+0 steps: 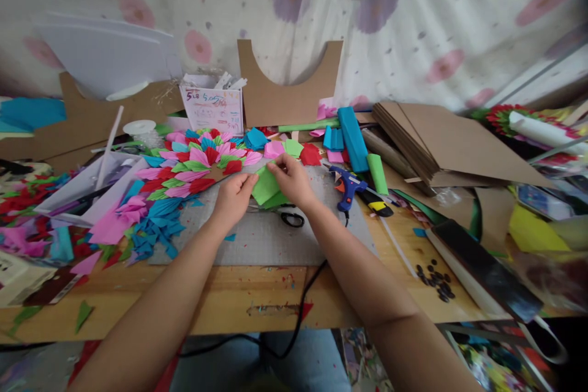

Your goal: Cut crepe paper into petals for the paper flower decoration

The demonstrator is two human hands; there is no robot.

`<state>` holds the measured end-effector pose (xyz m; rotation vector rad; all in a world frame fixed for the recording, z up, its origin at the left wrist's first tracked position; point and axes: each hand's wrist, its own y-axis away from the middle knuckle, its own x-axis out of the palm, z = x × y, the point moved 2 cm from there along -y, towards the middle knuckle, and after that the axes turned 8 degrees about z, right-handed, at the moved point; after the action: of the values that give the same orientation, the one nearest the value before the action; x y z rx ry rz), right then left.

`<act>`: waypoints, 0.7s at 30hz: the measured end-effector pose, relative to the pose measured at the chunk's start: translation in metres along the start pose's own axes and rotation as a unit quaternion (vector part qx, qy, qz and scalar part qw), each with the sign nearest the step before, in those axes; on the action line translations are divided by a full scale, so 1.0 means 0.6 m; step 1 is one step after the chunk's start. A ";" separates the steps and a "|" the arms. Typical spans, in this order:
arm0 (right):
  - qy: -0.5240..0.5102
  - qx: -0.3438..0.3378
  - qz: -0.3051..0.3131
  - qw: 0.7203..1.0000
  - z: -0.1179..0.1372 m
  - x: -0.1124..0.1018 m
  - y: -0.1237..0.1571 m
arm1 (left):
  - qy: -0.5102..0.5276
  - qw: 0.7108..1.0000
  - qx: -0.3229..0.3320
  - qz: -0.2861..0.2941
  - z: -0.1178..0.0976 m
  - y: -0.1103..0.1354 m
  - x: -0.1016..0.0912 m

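Note:
Between my two hands is a piece of green crepe paper (267, 191), raised over the grey cutting mat (266, 239). My left hand (233, 197) pinches its left edge, fingers closed. My right hand (292, 179) grips the upper right part with thumb and fingers. Below the paper lie scissors, of which a black handle loop (293, 219) shows; their blades are mostly hidden. A wreath-like cluster of pink, red, green and blue paper petals (202, 162) lies behind my left hand. Small stacks of pink paper (274, 149) and red paper (311, 154) sit just beyond my hands.
A blue glue gun (348, 187) and a yellow-black cutter (379, 203) lie right of the mat. Cardboard sheets (454, 141) are stacked at back right, near a blue paper roll (353, 141). Blue paper pieces (158, 226) heap at left. A black cord (301, 306) crosses the table's front edge.

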<state>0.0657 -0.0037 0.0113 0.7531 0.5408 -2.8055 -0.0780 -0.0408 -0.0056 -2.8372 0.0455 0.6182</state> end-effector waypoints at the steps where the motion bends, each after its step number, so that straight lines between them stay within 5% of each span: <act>1: 0.006 -0.001 0.007 1.000 0.001 0.000 0.000 | -0.002 1.000 -0.001 -0.005 -0.002 0.000 -0.002; 6: 0.055 -0.022 0.025 0.998 0.006 0.006 0.006 | 0.066 0.997 -0.012 -0.036 -0.011 0.003 -0.001; 11: 0.016 -0.005 -0.075 0.997 -0.003 0.002 0.004 | 0.259 0.965 -0.044 -0.020 -0.010 0.007 0.023; 21: 0.029 0.064 -0.076 0.995 -0.011 -0.015 -0.001 | 0.318 0.942 -0.101 -0.031 -0.010 0.007 0.030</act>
<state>0.0760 0.0003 0.0109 0.8554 0.4484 -2.9905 -0.0598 -0.0460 -0.0088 -3.0920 0.0024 -0.3458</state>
